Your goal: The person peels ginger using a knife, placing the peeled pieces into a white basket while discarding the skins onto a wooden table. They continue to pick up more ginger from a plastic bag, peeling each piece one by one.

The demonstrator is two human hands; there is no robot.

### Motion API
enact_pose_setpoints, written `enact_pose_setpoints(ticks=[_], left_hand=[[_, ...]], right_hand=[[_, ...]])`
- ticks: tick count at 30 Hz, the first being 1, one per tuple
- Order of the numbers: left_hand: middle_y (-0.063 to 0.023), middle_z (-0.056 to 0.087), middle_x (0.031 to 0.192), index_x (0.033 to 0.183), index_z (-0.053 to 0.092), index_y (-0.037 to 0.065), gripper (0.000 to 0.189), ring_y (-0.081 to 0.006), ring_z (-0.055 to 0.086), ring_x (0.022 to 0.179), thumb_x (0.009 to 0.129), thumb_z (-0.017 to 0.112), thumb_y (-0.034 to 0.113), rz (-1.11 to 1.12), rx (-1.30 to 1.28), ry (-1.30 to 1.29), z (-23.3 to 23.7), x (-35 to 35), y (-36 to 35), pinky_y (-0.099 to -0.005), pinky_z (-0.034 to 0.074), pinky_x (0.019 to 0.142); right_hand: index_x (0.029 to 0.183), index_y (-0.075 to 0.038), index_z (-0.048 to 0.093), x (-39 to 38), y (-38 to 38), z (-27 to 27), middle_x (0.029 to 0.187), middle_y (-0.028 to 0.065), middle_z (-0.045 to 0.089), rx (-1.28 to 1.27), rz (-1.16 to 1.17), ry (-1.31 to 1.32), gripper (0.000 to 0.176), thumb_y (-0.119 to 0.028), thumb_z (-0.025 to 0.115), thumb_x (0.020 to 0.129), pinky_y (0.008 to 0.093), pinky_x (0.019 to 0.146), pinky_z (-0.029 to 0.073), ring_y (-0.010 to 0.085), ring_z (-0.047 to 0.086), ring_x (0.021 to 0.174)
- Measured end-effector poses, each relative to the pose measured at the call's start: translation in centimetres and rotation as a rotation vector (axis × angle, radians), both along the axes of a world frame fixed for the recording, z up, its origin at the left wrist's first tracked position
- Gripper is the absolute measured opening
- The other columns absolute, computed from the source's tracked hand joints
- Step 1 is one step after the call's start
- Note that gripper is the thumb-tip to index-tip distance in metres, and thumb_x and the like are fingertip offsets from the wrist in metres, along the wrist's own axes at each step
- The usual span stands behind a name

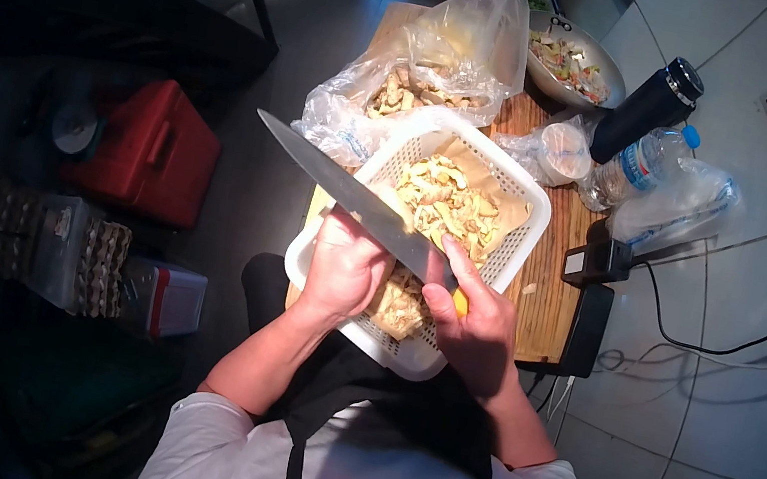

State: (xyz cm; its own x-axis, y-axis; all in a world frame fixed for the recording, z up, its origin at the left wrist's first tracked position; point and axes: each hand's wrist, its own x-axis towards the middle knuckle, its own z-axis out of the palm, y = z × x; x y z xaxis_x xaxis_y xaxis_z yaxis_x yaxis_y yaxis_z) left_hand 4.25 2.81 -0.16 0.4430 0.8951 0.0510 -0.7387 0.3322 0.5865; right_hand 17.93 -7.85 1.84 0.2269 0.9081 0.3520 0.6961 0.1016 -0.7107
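Fingers: right hand (478, 329) clamped on knife (350, 195) | left hand (342, 273) closed on ginger (397, 309) | both above basket (530, 215) near rim

knife (350, 195): long steel blade slanting up-left over the white basket (495, 167), handle sitting in the right hand (480, 332) | ginger piece (397, 311): pale, knobbly, lying under the blade, left hand (343, 268) gripping it
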Motion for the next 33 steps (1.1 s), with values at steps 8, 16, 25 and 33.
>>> enact_pose_setpoints(ticks=[8, 16, 25, 33], left_hand=[[-0.0089, 0.064, 0.105, 0.133, 0.047, -0.002, 0.038, -0.016, 0.064, 0.092, 0.098, 0.06, 0.002, -0.128, -0.058, 0.071, -0.8, 0.0, -1.8, -0.0281, 0.053, 0.08], [-0.0083, 0.065, 0.105, 0.122, 0.057, -0.003, 0.024, -0.0158, 0.065, 0.09, 0.099, 0.06, 0.005, -0.012, -0.024, 0.17, 0.2, -0.8, -0.3, -0.0293, 0.053, 0.084], [-0.0063, 0.064, 0.098, 0.113, 0.06, -0.001, 0.019, -0.0104, 0.058, 0.08, 0.101, 0.06, 0.013, -0.194, 0.145, 0.339, -0.2, -0.8, -1.8, -0.0252, 0.05, 0.075], [-0.0074, 0.066, 0.105, 0.13, 0.054, -0.001, 0.032, -0.0138, 0.065, 0.087, 0.102, 0.059, 0.013, -0.401, 0.067, 0.306, -1.6, -1.2, -3.1, -0.0274, 0.054, 0.08]], right_hand=[[0.137, -0.007, 0.058, 0.4, 1.0, 0.2, 0.094, 0.0186, 0.073, -0.006, 0.032, 0.112, 0.05, -0.029, 0.07, 0.093, 0.0407, 0.068, 0.057, 0.0385, 0.072, 0.082], [0.136, -0.012, 0.06, 0.3, -0.2, -0.5, 0.087, 0.018, 0.072, -0.016, 0.016, 0.038, 0.05, -0.032, 0.071, 0.092, 0.0416, 0.065, 0.056, 0.0366, 0.071, 0.075], [0.136, -0.01, 0.06, 0.2, 0.1, 0.6, 0.089, 0.0176, 0.073, -0.009, 0.045, 0.131, 0.047, -0.028, 0.068, 0.093, 0.0407, 0.071, 0.057, 0.0347, 0.072, 0.08], [0.136, -0.002, 0.058, 1.3, 1.4, 0.1, 0.12, 0.0165, 0.07, -0.133, -0.016, 0.503, 0.045, -0.026, 0.063, 0.098, 0.0323, 0.097, 0.05, 0.0256, 0.067, 0.116]])
